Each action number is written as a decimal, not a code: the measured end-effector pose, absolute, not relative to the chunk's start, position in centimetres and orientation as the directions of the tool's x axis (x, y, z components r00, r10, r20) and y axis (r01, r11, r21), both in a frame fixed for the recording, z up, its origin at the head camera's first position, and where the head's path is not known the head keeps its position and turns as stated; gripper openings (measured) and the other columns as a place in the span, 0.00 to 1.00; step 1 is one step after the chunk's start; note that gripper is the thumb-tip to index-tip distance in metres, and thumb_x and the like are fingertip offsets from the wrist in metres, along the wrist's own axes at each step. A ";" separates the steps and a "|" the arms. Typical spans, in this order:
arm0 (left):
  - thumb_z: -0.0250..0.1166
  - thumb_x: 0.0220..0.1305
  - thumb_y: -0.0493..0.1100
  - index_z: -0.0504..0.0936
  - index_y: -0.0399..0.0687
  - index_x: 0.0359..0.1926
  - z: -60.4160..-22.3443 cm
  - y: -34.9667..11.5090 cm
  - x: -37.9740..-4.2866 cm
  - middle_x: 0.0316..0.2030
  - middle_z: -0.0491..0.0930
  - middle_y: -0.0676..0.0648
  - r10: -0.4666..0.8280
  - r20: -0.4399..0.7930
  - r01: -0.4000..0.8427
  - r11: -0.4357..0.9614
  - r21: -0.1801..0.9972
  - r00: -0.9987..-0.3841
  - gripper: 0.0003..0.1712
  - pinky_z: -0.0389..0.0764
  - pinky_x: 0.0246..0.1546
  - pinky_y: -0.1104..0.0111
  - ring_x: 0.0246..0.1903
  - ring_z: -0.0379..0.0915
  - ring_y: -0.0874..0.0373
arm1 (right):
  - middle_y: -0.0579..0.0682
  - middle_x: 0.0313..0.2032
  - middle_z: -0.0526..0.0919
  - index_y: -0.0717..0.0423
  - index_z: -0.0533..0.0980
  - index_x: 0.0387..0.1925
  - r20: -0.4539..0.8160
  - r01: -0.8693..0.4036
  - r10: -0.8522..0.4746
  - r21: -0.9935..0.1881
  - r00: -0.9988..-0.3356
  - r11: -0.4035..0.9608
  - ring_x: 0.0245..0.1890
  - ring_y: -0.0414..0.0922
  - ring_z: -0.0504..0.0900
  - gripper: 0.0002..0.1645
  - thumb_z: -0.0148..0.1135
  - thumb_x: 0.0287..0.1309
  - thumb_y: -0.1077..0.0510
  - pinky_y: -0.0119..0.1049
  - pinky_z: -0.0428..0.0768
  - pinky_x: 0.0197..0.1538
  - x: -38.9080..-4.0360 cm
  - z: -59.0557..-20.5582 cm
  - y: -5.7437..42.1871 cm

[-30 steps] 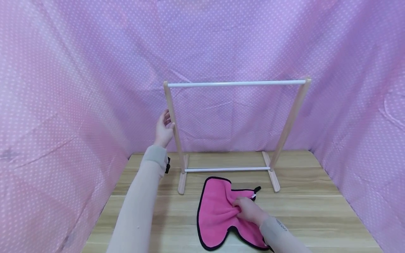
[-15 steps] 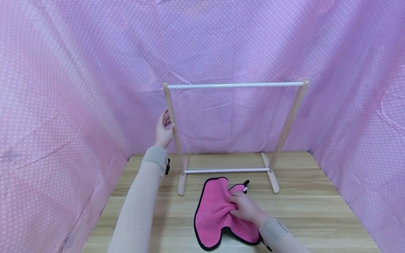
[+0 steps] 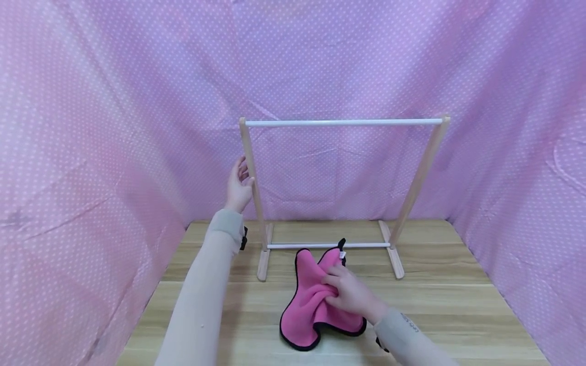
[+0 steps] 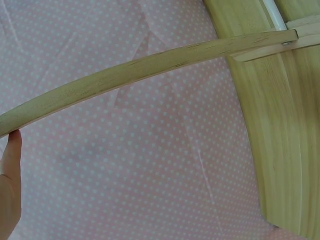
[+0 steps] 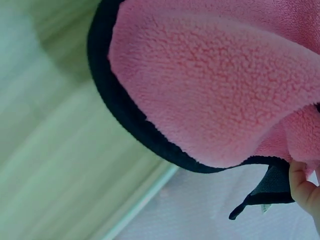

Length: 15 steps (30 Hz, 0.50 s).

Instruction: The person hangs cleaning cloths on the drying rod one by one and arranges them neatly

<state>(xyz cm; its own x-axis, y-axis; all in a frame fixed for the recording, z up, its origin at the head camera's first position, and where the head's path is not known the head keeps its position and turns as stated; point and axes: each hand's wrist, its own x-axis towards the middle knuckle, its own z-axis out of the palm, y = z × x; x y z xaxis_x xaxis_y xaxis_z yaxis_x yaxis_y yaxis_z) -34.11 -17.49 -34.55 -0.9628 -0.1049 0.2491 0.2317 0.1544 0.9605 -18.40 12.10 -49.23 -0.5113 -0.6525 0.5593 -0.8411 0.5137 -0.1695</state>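
Observation:
My left hand (image 3: 239,189) holds the left post (image 3: 257,203) of a wooden rack, its thumb on the near side and fingers partly behind. In the left wrist view only a bit of that hand (image 4: 10,180) shows against the post (image 4: 125,75). My right hand (image 3: 353,294) grips a pink fleece cleaning cloth (image 3: 302,310), bunched at its middle. The cloth has black edging, a white tag and a black hanging loop (image 3: 342,243). It appears raised off the table in front of the rack. In the right wrist view the cloth (image 5: 200,95) hangs in folds.
The rack has a white top bar (image 3: 343,122), a white lower bar (image 3: 366,245) and a right post (image 3: 418,183) on flat wooden feet. It stands on a wood-grain table (image 3: 453,305). Pink dotted fabric (image 3: 334,61) encloses the back and both sides.
My right hand has gathered the cloth tighter and moved it slightly left and toward the rack, its loop now overlapping the lower bar in view. My left hand stays on the post.

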 end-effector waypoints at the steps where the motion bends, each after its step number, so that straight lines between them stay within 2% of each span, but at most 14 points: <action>1: 0.48 0.65 0.24 0.50 0.55 0.73 -34.6 -17.5 -34.1 0.69 0.60 0.43 -0.104 0.249 0.231 0.156 0.960 -0.963 0.40 0.67 0.66 0.63 0.64 0.60 0.49 | 0.41 0.29 0.72 0.50 0.79 0.28 0.570 -0.847 -0.653 -0.157 -0.498 0.508 0.30 0.36 0.67 0.16 0.75 0.30 0.60 0.28 0.72 0.33 -18.4 -48.9 12.0; 7: 0.49 0.65 0.24 0.51 0.54 0.73 -34.6 -17.4 -34.2 0.69 0.60 0.44 -0.101 0.258 0.237 0.182 0.954 -0.961 0.39 0.68 0.65 0.63 0.64 0.60 0.49 | 0.44 0.30 0.75 0.52 0.79 0.29 0.632 -0.872 -0.649 -0.092 -0.423 0.480 0.30 0.40 0.69 0.19 0.76 0.27 0.60 0.31 0.73 0.34 -18.8 -46.3 11.7; 15: 0.48 0.65 0.23 0.51 0.51 0.73 -34.4 -17.5 -34.1 0.68 0.60 0.42 -0.106 0.255 0.239 0.148 0.960 -0.961 0.39 0.69 0.65 0.64 0.64 0.60 0.48 | 0.47 0.31 0.77 0.55 0.79 0.30 0.686 -0.890 -0.638 -0.030 -0.349 0.456 0.33 0.43 0.72 0.20 0.75 0.28 0.62 0.33 0.75 0.36 -19.6 -42.0 11.4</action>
